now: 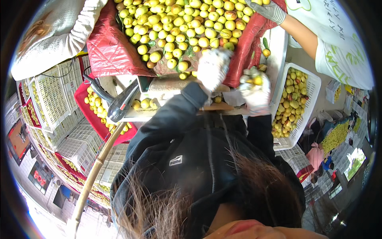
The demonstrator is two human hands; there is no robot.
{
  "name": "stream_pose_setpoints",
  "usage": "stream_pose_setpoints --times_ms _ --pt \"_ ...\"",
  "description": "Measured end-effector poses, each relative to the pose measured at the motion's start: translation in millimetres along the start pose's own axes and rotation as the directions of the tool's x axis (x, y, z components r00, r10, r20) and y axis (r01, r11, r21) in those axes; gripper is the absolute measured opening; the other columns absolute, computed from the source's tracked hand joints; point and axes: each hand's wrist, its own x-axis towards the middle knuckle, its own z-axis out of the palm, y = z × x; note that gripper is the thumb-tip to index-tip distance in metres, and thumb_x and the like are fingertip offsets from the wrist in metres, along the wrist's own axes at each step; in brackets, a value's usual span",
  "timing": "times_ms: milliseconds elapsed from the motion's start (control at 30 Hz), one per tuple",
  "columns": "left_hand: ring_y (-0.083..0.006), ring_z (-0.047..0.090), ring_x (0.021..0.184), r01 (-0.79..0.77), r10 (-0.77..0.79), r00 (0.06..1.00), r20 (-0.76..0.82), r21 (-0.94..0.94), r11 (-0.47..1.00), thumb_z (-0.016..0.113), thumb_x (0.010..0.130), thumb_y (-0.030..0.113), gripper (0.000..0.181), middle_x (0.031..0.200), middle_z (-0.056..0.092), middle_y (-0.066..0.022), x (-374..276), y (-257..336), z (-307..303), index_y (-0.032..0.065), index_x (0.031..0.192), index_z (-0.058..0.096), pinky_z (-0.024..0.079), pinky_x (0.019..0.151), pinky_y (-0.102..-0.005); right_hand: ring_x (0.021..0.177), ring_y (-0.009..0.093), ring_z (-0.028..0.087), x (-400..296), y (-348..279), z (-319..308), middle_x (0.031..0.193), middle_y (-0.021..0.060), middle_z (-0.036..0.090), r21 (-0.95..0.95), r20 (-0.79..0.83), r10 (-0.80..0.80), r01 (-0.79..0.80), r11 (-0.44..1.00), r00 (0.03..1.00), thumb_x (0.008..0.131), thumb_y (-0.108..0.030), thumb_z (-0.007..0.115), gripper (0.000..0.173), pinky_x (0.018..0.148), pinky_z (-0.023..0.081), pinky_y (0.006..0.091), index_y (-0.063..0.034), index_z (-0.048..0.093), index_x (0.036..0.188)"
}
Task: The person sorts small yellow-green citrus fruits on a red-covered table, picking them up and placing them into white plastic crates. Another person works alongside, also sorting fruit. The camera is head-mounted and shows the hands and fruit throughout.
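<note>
Yellow-green round fruits [169, 47], some with brown patches, lie heaped with leaves on a bench lined with red woven cloth [116, 53]. My left hand [214, 68], in a white knitted glove, is at the near edge of the heap; it is blurred, and its fingers and any fruit in it cannot be made out. To its right, past the cloth's right fold, my right hand [256, 89], gloved too, is palm up with at least one yellow fruit [257, 80] in its curled fingers. Several loose fruits [145, 103] lie on the near ledge.
A white crate [314, 98] of fruits stands at right, a red crate [82, 98] of fruits at left. A black hair dryer [119, 109] tops a bamboo pole [89, 179]. Stacked crates [53, 95] fill the left. A co-worker's gloved hand [270, 12] and another's sleeve [80, 30] are across the bench.
</note>
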Motion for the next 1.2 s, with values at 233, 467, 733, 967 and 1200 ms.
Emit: stream_pose_setpoints --times_ms 233,467,733,967,1200 --pt "-0.0322 0.063 0.115 -0.129 -0.348 0.815 0.462 0.732 0.669 0.049 0.102 0.023 0.03 0.13 0.062 -0.0135 25.2 -102.4 23.8 0.0203 0.129 0.063 0.055 0.084 -0.0447 0.116 0.032 0.064 -96.0 -183.0 -158.4 0.126 0.0166 0.068 -0.752 0.265 -0.695 -0.308 -0.582 0.668 0.097 -0.022 0.065 0.035 0.102 0.049 0.0395 -0.0057 0.066 0.127" --pt "-0.0304 0.064 0.103 0.446 -0.421 0.881 0.213 -0.08 0.892 0.072 0.091 0.013 0.034 0.111 0.065 -0.0143 -28.4 -103.4 -20.4 0.0112 0.123 0.06 0.053 0.088 -0.0418 0.108 0.029 0.066 44.3 -21.2 44.8 0.123 0.018 0.068 -0.921 0.356 -0.563 0.179 -0.345 0.746 0.096 -0.022 0.064 0.039 0.096 0.051 0.0387 -0.0024 0.064 0.13" --pt "-0.019 0.066 0.083 0.305 -0.413 0.737 0.535 -0.809 -0.503 0.054 0.105 0.048 0.052 0.124 0.065 -0.0191 -35.8 -106.0 -40.5 0.0089 0.138 0.05 0.055 0.059 -0.0271 0.104 0.029 0.069 183.7 35.1 68.6 0.117 0.0103 0.072 -0.406 0.448 -0.034 0.169 -0.898 0.893 0.099 -0.028 0.059 0.034 0.088 0.056 0.0383 -0.0083 0.068 0.125" --pt "-0.0289 0.069 0.093 0.325 -0.618 0.695 0.368 -0.927 -0.187 0.063 0.102 0.028 0.034 0.104 0.069 -0.0148 -36.6 -146.7 -8.5 0.0009 0.122 0.063 0.062 0.078 -0.0361 0.1 0.029 0.071 -9.5 -89.1 60.3 0.111 0.0173 0.073 -0.908 0.34 -0.613 0.08 -0.411 0.713 0.097 -0.025 0.063 0.033 0.088 0.055 0.0391 -0.0049 0.071 0.121" --pt "-0.0334 0.054 0.132 0.108 -0.304 0.893 0.332 0.497 0.861 0.05 0.101 0.021 0.04 0.143 0.053 -0.0134 58.2 -79.5 5.8 0.0287 0.139 0.058 0.048 0.1 -0.0501 0.103 0.045 0.069 -285.5 -250.7 -164.7 0.113 0.0284 0.07 0.033 -0.448 -0.721 -0.796 -0.604 0.528 0.095 -0.041 0.057 0.045 0.088 0.055 0.0533 -0.0063 0.069 0.121"
